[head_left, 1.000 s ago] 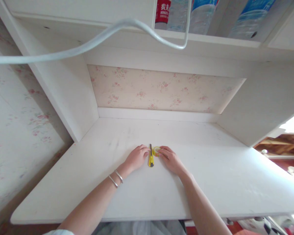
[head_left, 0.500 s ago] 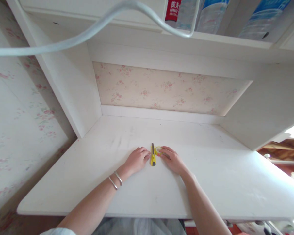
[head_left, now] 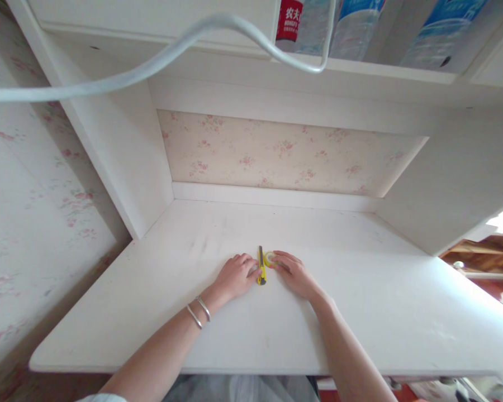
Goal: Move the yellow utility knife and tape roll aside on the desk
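A yellow and black utility knife (head_left: 261, 258) lies on the white desk, pointing away from me. My left hand (head_left: 237, 274) is at its left side, the thumb overlapping the yellow handle and the fingertips against the edge. Just right of the knife is a small yellow tape roll (head_left: 269, 258), its ring partly covered by my right hand (head_left: 293, 273). The right fingers are closed on the roll's right side. Two silver bangles (head_left: 199, 312) circle my left wrist.
The white desk (head_left: 251, 335) has side panels and a low back ledge. A pale cable (head_left: 151, 70) hangs across the upper view. Above, a shelf holds plastic bottles (head_left: 354, 33). Floral wallpaper (head_left: 79, 195) covers the left wall.
My left hand has shifted slightly right, so its thumb now overlaps the knife handle. The right hand stays on the tape roll. The view has tipped slightly.
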{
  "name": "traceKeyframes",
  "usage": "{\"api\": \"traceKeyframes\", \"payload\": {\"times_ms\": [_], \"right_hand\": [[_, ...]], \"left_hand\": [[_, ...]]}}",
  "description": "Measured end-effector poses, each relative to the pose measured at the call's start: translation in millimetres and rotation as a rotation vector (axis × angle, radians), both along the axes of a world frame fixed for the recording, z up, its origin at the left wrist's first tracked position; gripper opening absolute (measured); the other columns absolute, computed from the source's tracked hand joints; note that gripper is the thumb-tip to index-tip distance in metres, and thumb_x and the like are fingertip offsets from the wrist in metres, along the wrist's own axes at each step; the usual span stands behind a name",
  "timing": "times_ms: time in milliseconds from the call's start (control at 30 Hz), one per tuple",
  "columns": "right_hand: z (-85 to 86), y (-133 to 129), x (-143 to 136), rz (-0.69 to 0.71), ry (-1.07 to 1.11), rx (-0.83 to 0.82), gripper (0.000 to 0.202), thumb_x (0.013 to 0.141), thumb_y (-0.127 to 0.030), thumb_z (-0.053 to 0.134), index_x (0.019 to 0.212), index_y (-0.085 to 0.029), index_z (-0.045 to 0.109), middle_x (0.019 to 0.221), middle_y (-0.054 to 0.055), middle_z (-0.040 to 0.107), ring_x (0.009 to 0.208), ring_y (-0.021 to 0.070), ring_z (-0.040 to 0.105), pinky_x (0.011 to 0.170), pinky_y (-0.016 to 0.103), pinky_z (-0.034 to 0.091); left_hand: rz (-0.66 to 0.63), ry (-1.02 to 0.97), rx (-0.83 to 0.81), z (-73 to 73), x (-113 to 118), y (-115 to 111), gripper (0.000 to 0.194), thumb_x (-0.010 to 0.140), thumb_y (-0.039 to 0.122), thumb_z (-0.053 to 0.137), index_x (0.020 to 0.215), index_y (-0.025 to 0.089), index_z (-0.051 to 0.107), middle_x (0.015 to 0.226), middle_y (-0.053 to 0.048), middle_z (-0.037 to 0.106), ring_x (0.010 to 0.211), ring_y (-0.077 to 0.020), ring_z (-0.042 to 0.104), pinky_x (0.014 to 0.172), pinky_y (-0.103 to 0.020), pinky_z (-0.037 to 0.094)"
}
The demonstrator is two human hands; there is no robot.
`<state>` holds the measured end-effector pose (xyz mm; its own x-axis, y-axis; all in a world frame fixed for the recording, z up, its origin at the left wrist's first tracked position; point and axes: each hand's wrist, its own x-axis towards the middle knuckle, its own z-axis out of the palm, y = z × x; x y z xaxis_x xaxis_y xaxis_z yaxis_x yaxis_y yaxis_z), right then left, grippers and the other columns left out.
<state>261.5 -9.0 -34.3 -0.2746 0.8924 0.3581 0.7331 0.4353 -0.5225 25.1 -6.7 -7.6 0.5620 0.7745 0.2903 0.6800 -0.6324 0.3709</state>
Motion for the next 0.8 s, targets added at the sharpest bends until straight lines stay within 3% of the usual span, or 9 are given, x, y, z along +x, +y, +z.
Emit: {"api": "traceKeyframes", "payload": {"times_ms": [233, 433, 567, 700, 800], "right_hand": [[-2.7, 3.5, 3.4, -0.002, -0.093, 0.004, 0.029, 0.089, -0.031, 0.048, 0.115, -0.032, 0.061, 0.125, 0.003, 0.057, 0.112, 0.0204, 0.055, 0.097, 0.038, 0.042], [29.8, 8.8, 1.7, 0.084, -0.35, -0.08, 0.025, 0.088, -0.039, 0.052, 0.109, -0.035, 0.064, 0.117, 0.001, 0.061, 0.103, 0.0199, 0.058, 0.089, 0.032, 0.044], [44.5, 12.6, 5.7, 0.121, -0.385, -0.125, 0.023, 0.089, -0.041, 0.049, 0.102, -0.033, 0.067, 0.111, 0.002, 0.063, 0.092, 0.0184, 0.061, 0.082, 0.029, 0.046], [48.3, 14.0, 38.5, 0.153, -0.313, -0.135, 0.024, 0.089, -0.037, 0.046, 0.105, -0.032, 0.064, 0.113, 0.003, 0.061, 0.095, 0.0184, 0.06, 0.086, 0.031, 0.047], [52.5, 10.8, 81.9, 0.075, -0.281, -0.143, 0.025, 0.087, -0.039, 0.049, 0.101, -0.028, 0.066, 0.114, 0.005, 0.06, 0.098, 0.0208, 0.06, 0.091, 0.036, 0.046]], "left_hand": [[-0.001, 0.002, 0.006, -1.3, 0.0, -0.3, 0.031, 0.094, 0.042, 0.041, 0.109, 0.024, 0.06, 0.106, -0.004, 0.06, 0.101, -0.0188, 0.054, 0.093, -0.034, 0.039], [0.006, 0.017, -0.004, -0.6, 1.1, -1.8, 0.033, 0.093, 0.045, 0.04, 0.11, 0.025, 0.06, 0.106, -0.003, 0.059, 0.099, -0.0196, 0.053, 0.093, -0.034, 0.039], [0.008, 0.024, -0.021, 0.6, -0.2, -2.5, 0.034, 0.094, 0.044, 0.039, 0.11, 0.025, 0.061, 0.107, -0.004, 0.059, 0.101, -0.0195, 0.053, 0.094, -0.034, 0.038], [-0.001, 0.015, -0.026, 2.3, -1.3, -2.4, 0.033, 0.094, 0.043, 0.038, 0.109, 0.025, 0.062, 0.107, -0.003, 0.06, 0.1, -0.019, 0.053, 0.094, -0.034, 0.038], [0.007, 0.016, -0.041, 4.0, 0.1, -3.2, 0.033, 0.095, 0.042, 0.038, 0.107, 0.025, 0.063, 0.107, -0.003, 0.061, 0.099, -0.0189, 0.053, 0.093, -0.034, 0.038]]}}
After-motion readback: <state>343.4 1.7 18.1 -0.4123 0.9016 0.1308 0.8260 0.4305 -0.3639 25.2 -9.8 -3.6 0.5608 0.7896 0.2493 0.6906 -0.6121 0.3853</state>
